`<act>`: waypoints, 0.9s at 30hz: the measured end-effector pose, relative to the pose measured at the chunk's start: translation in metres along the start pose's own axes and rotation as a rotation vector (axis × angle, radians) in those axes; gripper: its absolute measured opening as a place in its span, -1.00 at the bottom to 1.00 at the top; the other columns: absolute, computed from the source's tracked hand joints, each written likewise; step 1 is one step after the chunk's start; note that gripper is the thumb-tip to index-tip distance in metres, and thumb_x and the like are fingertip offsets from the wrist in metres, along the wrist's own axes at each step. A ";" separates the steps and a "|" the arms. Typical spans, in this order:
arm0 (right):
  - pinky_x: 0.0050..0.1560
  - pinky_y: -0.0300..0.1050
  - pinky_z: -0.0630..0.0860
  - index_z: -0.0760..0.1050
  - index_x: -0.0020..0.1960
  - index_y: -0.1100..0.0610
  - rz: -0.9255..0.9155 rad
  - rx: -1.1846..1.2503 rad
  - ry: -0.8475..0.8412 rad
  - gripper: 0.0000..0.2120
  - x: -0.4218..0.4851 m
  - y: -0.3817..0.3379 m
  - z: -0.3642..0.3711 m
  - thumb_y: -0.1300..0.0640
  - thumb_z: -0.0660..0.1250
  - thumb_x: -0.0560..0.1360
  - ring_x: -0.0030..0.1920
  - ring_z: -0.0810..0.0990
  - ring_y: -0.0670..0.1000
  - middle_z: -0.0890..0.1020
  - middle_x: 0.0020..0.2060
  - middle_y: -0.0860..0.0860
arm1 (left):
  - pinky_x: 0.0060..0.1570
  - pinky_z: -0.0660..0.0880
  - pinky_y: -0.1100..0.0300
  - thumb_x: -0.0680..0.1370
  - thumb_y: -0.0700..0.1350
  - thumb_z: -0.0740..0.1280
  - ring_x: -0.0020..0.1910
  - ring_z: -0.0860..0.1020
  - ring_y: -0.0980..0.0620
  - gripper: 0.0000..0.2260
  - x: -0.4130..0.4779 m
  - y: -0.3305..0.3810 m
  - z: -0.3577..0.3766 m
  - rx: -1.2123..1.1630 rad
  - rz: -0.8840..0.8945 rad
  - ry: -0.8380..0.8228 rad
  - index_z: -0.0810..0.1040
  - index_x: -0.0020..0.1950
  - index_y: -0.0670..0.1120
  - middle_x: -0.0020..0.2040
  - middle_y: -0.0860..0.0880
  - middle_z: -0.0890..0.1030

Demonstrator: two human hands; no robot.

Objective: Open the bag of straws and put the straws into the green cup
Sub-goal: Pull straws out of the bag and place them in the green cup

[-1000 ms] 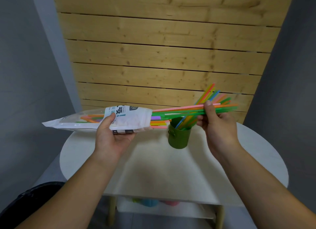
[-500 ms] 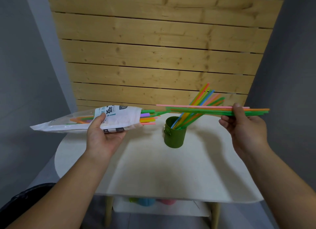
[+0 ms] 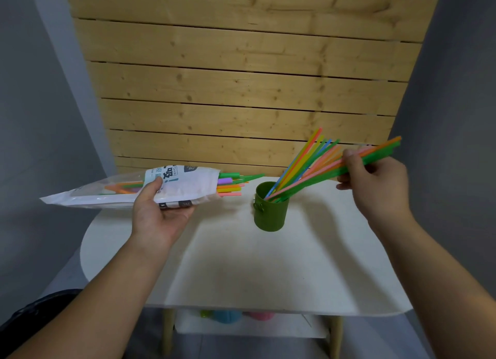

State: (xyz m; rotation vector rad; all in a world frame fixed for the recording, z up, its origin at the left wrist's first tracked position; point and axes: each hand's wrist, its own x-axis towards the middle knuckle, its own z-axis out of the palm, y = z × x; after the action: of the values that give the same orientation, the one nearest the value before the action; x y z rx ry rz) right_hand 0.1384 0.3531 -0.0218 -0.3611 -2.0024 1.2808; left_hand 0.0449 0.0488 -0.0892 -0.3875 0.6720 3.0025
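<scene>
My left hand holds the white bag of straws level above the table's left side, its open mouth facing right with several coloured straw ends sticking out. The green cup stands upright on the white table, with several straws leaning in it to the upper right. My right hand grips a small bunch of green, pink and orange straws. The bunch slants down to the left, and its lower ends are inside the cup's mouth.
A wooden slat wall rises right behind the table. Grey walls close in on both sides. A lower shelf under the tabletop holds blue, pink and green objects. Bare tabletop lies in front of the cup.
My right hand pulled a bunch of straws out of the bag to the right, then tilted it down so its lower ends entered the cup. The bag stayed in my left hand.
</scene>
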 end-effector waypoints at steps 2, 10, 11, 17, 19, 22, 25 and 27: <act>-0.28 -0.11 0.64 0.62 -0.19 0.08 0.002 -0.035 -0.064 -0.74 0.001 -0.001 0.011 -0.03 0.30 0.59 -0.42 0.68 -0.09 0.67 -0.36 0.01 | 0.13 0.58 -0.27 0.60 -0.14 0.35 0.14 0.68 -0.22 -0.73 -0.001 0.000 0.000 0.012 0.001 -0.005 0.55 0.30 -0.13 0.17 -0.18 0.70; -0.40 -0.21 0.53 0.63 -0.05 0.22 0.086 -0.115 -0.204 -0.74 0.009 0.013 0.051 0.02 0.33 0.58 -0.38 0.67 0.01 0.66 -0.34 0.08 | 0.19 0.56 -0.25 0.59 -0.14 0.36 0.15 0.68 -0.20 -0.68 -0.001 0.000 -0.001 0.048 0.003 -0.016 0.55 0.34 -0.12 0.16 -0.16 0.71; -0.33 -0.12 0.59 0.63 -0.04 0.23 0.094 -0.109 -0.207 -0.75 0.010 0.015 0.054 0.04 0.34 0.58 -0.38 0.67 0.03 0.66 -0.34 0.07 | 0.19 0.56 -0.24 0.59 -0.14 0.36 0.15 0.68 -0.20 -0.68 -0.001 0.000 -0.001 0.052 0.002 -0.018 0.55 0.34 -0.12 0.16 -0.16 0.71; -0.13 0.06 0.68 0.58 -0.15 0.09 0.167 0.012 -0.238 -0.90 0.006 0.027 0.061 0.12 0.41 0.53 -0.30 0.68 0.04 0.68 -0.24 0.16 | 0.10 0.60 -0.23 0.58 -0.14 0.36 0.15 0.68 -0.20 -0.67 -0.002 0.002 -0.001 0.049 -0.002 -0.042 0.54 0.35 -0.11 0.17 -0.16 0.71; -0.14 0.05 0.68 0.58 -0.12 0.20 0.192 0.049 -0.242 -0.87 0.003 0.031 0.059 0.14 0.46 0.49 -0.29 0.67 0.07 0.63 -0.28 0.19 | 0.08 0.61 -0.22 0.59 -0.14 0.36 0.16 0.68 -0.19 -0.67 -0.004 0.002 0.000 0.051 -0.003 -0.049 0.54 0.36 -0.11 0.18 -0.15 0.71; -0.12 0.12 0.68 0.51 -0.07 0.32 0.247 0.069 -0.265 -0.70 -0.005 0.036 0.053 0.13 0.53 0.42 -0.31 0.63 0.08 0.53 -0.35 0.10 | 0.01 0.63 -0.20 0.59 -0.14 0.36 0.14 0.68 -0.19 -0.68 -0.007 0.002 0.002 0.060 -0.005 -0.049 0.55 0.35 -0.10 0.16 -0.15 0.71; -0.13 0.14 0.68 0.45 -0.08 0.25 0.382 0.037 -0.313 -0.62 -0.017 0.035 0.045 0.05 0.57 0.37 -0.32 0.64 0.12 0.54 -0.30 0.14 | -0.07 0.64 -0.18 0.58 -0.14 0.37 0.13 0.69 -0.19 -0.66 -0.009 0.003 0.003 0.055 -0.003 -0.054 0.54 0.36 -0.09 0.15 -0.15 0.72; -0.16 0.12 0.69 0.48 -0.07 0.28 0.481 -0.013 -0.408 -0.59 -0.026 0.032 0.041 -0.02 0.55 0.39 -0.34 0.64 0.12 0.61 -0.29 0.19 | -0.06 0.64 -0.18 0.58 -0.13 0.37 0.13 0.69 -0.19 -0.66 -0.011 0.003 0.004 0.058 -0.004 -0.067 0.53 0.37 -0.09 0.16 -0.15 0.71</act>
State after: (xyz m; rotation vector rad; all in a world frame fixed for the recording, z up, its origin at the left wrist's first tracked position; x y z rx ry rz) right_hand 0.1234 0.3251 -0.0709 -0.6619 -2.3526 1.7493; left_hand 0.0542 0.0480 -0.0814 -0.2837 0.7503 2.9694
